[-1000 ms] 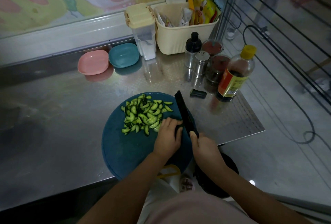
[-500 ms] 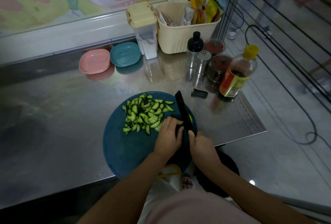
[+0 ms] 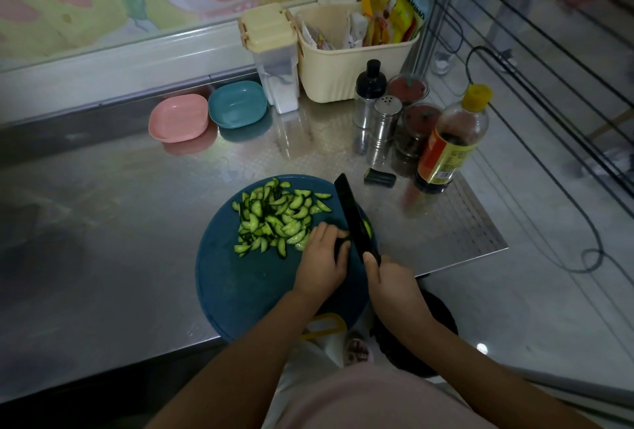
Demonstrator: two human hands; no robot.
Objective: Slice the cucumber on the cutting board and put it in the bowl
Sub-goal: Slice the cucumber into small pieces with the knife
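A person slices cucumber on a round blue cutting board [image 3: 240, 284] at the near edge of a steel counter. The left hand [image 3: 322, 257] sits on the board's right half, fingers curled down over the last dark piece of cucumber [image 3: 340, 244] and pressing it to the board. The right hand [image 3: 391, 277], at the board's near right rim, is wrapped round the handle of a black knife [image 3: 351, 212], whose blade runs away from the person toward the board's far edge.

The next cut depends on one gap. The blade stands just to the right of the left fingertips, touching or nearly touching the cucumber they hold, and a sliver of green shows on the blade's far side. The piece is mostly covered, so its long axis cannot be read for certain. It appears to lie crosswise to the blade, with the left hand directly on it and the right hand a little nearer the body.

A heap of half-moon slices [image 3: 274, 219] covers the board's far left part. None are in a bowl yet — a pink bowl [image 3: 178, 118] and a teal bowl [image 3: 237, 104] wait well beyond the board's far edge.

Beyond the board's far right stands a yellow-capped bottle [image 3: 449, 144] of dark liquid. Its orange and yellow label carries print too small to read, as do the sachets in the cream basket [image 3: 343, 65] behind it.
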